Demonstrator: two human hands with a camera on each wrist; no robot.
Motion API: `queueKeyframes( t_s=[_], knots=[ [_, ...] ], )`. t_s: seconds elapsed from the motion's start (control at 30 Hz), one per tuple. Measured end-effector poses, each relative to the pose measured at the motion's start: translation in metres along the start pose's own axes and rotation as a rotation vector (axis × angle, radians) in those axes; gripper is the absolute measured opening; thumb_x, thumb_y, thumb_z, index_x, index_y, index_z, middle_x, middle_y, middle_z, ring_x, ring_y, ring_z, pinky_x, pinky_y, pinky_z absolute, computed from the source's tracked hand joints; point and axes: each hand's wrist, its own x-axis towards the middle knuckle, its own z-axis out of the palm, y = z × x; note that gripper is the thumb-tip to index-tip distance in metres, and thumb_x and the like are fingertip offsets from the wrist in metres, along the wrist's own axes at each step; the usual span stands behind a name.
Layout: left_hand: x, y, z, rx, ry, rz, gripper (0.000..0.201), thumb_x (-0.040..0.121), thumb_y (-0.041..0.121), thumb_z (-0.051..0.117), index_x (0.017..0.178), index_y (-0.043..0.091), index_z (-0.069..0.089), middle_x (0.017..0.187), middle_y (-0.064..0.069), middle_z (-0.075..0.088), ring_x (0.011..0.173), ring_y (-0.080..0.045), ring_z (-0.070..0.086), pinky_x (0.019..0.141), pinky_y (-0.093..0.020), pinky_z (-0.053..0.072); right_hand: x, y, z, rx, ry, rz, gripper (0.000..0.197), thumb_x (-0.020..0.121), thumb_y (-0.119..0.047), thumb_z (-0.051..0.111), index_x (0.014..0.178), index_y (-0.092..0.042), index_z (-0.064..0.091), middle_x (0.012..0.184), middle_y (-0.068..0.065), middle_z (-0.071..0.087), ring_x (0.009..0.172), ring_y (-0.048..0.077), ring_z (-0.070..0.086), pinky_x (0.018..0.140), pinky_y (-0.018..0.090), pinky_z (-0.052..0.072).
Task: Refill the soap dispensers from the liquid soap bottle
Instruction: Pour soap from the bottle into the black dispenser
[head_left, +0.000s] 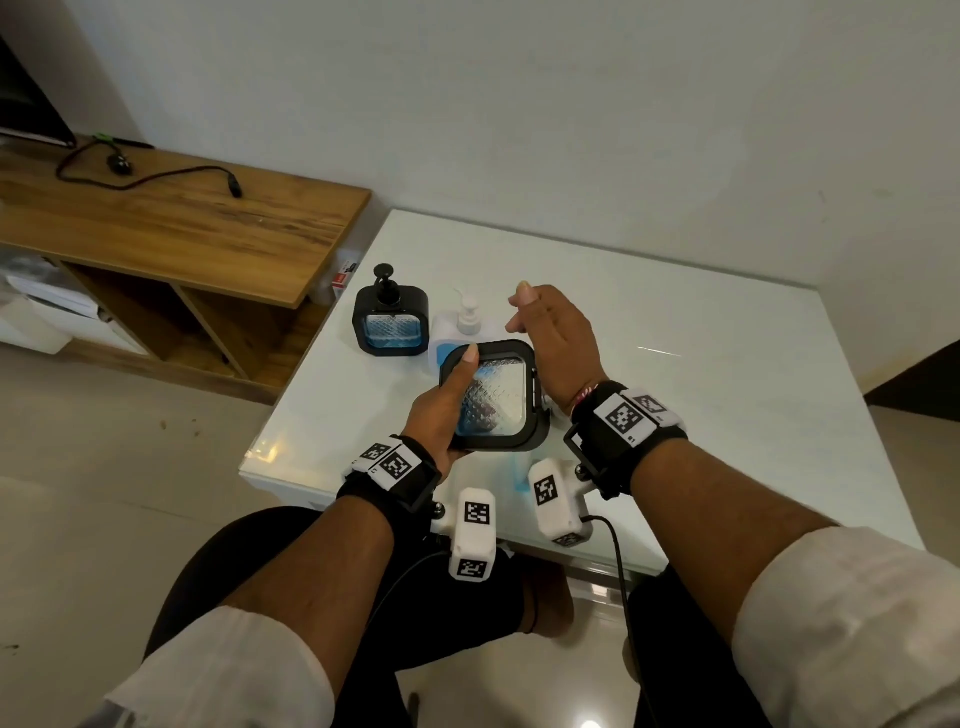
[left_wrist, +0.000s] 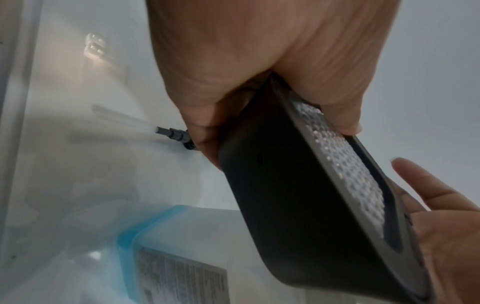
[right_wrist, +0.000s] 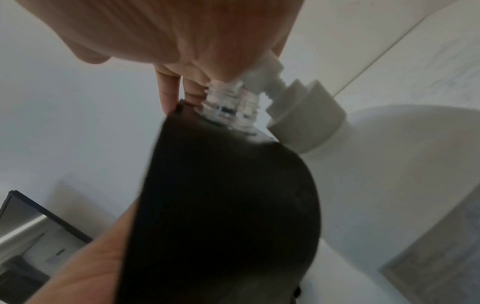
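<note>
Black square soap dispenser (head_left: 496, 397) tilted, gripped in left hand (head_left: 441, 410), thumb across its textured window. Right hand (head_left: 558, 345) beside it, fingers loose, holding nothing. Threaded neck (right_wrist: 231, 105) uncapped.

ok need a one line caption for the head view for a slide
Left hand holds an uncapped black soap dispenser over the white table, right hand hovering; second dispenser and soap bottle behind.

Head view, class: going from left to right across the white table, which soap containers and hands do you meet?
Black dispenser with pump → white liquid soap bottle → right hand. The dispenser held in the left hand overlaps the bottle's span, so it is left out.
</note>
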Motion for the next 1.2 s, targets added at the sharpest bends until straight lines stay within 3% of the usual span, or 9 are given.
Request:
queueKeyframes(
  t_s=[0.07, 0.23, 0.47, 0.63, 0.77, 0.9, 0.97, 1.07, 1.2],
  knots=[
    [-0.0009, -0.0003, 0.0003, 0.0, -0.001, -0.002, 0.08, 0.06, 0.066, 0.077, 0.123, 0.017, 0.068, 0.115, -0.008, 0.077, 0.105, -0.028, 0.074, 0.09, -0.046, 0.061, -0.0002, -0.0005, -0.0005, 0.01, 0.004, 0.006, 0.053, 0.09, -0.055, 0.039, 0.097, -0.009, 0.063, 0.079, -0.006, 0.064, 0.075, 0.0, 0.058, 0.075, 0.016, 0.044],
    [-0.0021, 0.0014, -0.0013, -0.006, -0.005, -0.011, 0.07, 0.071, 0.064, 0.075, 0.122, 0.017, 0.068, 0.114, -0.008, 0.077, 0.106, -0.028, 0.073, 0.085, -0.042, 0.062, 0.0042, -0.0056, -0.001, 0.057, 0.009, 0.013, 0.064, 0.085, -0.066, 0.033, 0.101, -0.01, 0.06, 0.088, 0.002, 0.067, 0.088, 0.017, 0.062, 0.081, 0.029, 0.046],
    [-0.0015, 0.0014, 0.0007, 0.007, -0.002, -0.002, 0.079, 0.06, 0.067, 0.078, 0.121, 0.018, 0.07, 0.113, -0.007, 0.077, 0.105, -0.028, 0.074, 0.093, -0.047, 0.06, 0.0002, -0.0007, 0.0006, -0.007, -0.003, -0.011, 0.056, 0.088, -0.061, 0.038, 0.098, -0.011, 0.062, 0.084, -0.006, 0.064, 0.082, 0.005, 0.061, 0.074, 0.015, 0.044],
    [-0.0017, 0.0016, -0.0009, 0.001, 0.0, 0.001, 0.087, 0.053, 0.067, 0.079, 0.122, 0.016, 0.069, 0.112, -0.007, 0.078, 0.105, -0.028, 0.074, 0.093, -0.048, 0.06, 0.0049, -0.0067, -0.001, 0.083, 0.051, 0.029, 0.062, 0.082, -0.069, 0.033, 0.098, -0.015, 0.061, 0.09, 0.001, 0.068, 0.091, 0.013, 0.062, 0.086, 0.031, 0.047],
    [-0.0022, 0.004, -0.0004, 0.003, -0.005, -0.002, 0.08, 0.06, 0.065, 0.077, 0.122, 0.016, 0.07, 0.111, -0.007, 0.078, 0.104, -0.027, 0.074, 0.087, -0.045, 0.062, 0.0061, -0.0065, 0.0005, 0.072, 0.052, 0.032, 0.062, 0.082, -0.07, 0.033, 0.097, -0.018, 0.062, 0.088, 0.001, 0.068, 0.089, 0.014, 0.063, 0.085, 0.032, 0.048],
    [-0.003, 0.0051, 0.0009, 0.015, -0.013, -0.015, 0.053, 0.083, 0.058, 0.073, 0.116, 0.016, 0.07, 0.101, -0.005, 0.08, 0.09, -0.022, 0.077, 0.071, -0.036, 0.063, 0.0007, -0.0016, 0.0001, 0.029, 0.028, 0.021, 0.068, 0.081, -0.071, 0.033, 0.098, -0.012, 0.062, 0.084, 0.0, 0.066, 0.086, 0.018, 0.063, 0.081, 0.032, 0.049],
    [-0.0041, 0.0053, 0.001, 0.016, -0.02, -0.021, 0.049, 0.087, 0.056, 0.071, 0.115, 0.016, 0.07, 0.1, -0.005, 0.08, 0.089, -0.021, 0.076, 0.068, -0.035, 0.062, 0.0001, -0.0024, -0.0005, 0.045, 0.041, 0.024, 0.067, 0.082, -0.07, 0.034, 0.097, -0.011, 0.061, 0.086, 0.003, 0.067, 0.088, 0.02, 0.063, 0.084, 0.036, 0.049],
    [-0.0038, 0.0042, -0.0003, 0.003, -0.019, -0.018, 0.055, 0.082, 0.058, 0.073, 0.118, 0.017, 0.07, 0.105, -0.005, 0.079, 0.096, -0.023, 0.075, 0.073, -0.037, 0.062, 0.0015, -0.0072, 0.0003, 0.085, 0.051, 0.03, 0.062, 0.082, -0.069, 0.034, 0.094, -0.015, 0.061, 0.09, 0.004, 0.068, 0.093, 0.017, 0.063, 0.09, 0.037, 0.048],
    [-0.0017, 0.0039, -0.0005, 0.002, -0.018, -0.012, 0.082, 0.06, 0.066, 0.076, 0.124, 0.016, 0.069, 0.111, -0.006, 0.078, 0.104, -0.027, 0.074, 0.088, -0.045, 0.061, 0.004, -0.0083, 0.0014, 0.086, 0.038, 0.028, 0.057, 0.082, -0.069, 0.033, 0.095, -0.021, 0.061, 0.092, 0.003, 0.068, 0.095, 0.013, 0.062, 0.09, 0.034, 0.048]
  ],
)
